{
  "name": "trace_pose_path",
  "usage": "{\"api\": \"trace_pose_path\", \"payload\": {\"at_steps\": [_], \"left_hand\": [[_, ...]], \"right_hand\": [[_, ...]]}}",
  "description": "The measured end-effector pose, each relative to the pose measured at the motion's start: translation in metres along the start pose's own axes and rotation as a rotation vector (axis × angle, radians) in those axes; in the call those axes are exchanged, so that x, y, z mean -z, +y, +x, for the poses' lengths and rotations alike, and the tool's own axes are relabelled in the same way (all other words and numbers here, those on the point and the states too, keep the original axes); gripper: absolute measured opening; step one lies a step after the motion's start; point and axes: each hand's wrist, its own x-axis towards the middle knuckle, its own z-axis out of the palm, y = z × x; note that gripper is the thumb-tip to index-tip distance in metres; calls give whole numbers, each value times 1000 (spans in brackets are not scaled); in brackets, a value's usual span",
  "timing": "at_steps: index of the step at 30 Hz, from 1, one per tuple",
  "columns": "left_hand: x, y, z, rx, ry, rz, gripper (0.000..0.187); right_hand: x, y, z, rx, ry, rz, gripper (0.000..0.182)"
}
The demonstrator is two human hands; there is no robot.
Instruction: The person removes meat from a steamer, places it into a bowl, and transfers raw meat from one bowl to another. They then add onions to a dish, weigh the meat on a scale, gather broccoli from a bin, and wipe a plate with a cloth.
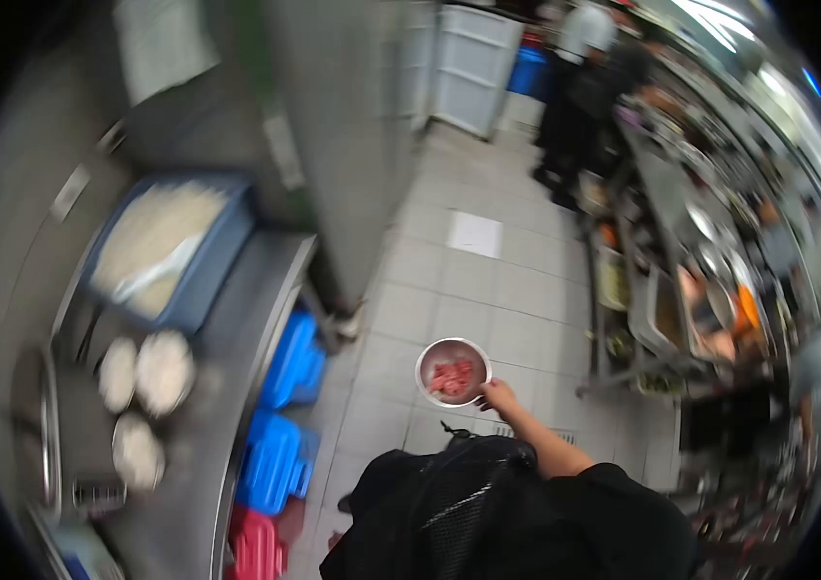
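My right hand [497, 394] grips the right rim of a round metal bowl [424, 372], holding it out over the tiled floor. Pieces of red raw meat [452, 377] lie in the bowl. The bowl looks roughly level, in front of my black clothing. My left hand does not show clearly; only a small patch of skin appears low beside my clothing, too little to make out fingers.
A steel counter [207, 406] at left bears a blue-grey tub [212, 261] of white food and several white-filled bowls. Blue bins [280, 464] and a red one [258, 546] stand beneath. Two people [580, 87] stand by the cluttered right counter [667, 193]. White paper [475, 235] lies on the floor.
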Motion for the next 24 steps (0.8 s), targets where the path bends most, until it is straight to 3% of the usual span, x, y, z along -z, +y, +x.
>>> {"api": "trace_pose_path", "payload": {"at_steps": [3,4,5,9,11,14,18,21,24], "left_hand": [[-85,133,22,-483,-451,-207,34],[-61,178,38,-357,-656,-306,35],[22,283,45,-205,-839,-382,36],[-20,330,130,179,-802,-469,34],[-28,355,143,253,-797,-470,30],[-62,403,145,198,-870,-278,29],[-136,501,131,-144,-1026,105,29],[-204,599,134,-606,-1078,389,30],[-277,726,139,-1040,-1095,556,31]], "right_hand": [[55,2,-14,31,131,-56,24],[80,9,-11,47,154,-15,23],[103,17,-9,57,176,25,23],[194,18,-13,64,365,138,20],[236,7,-19,83,467,290,20],[298,-1,-21,173,651,449,18],[392,-39,-38,301,976,623,15],[465,-83,-59,526,1127,777,13],[546,-110,-77,618,1335,824,13]]}}
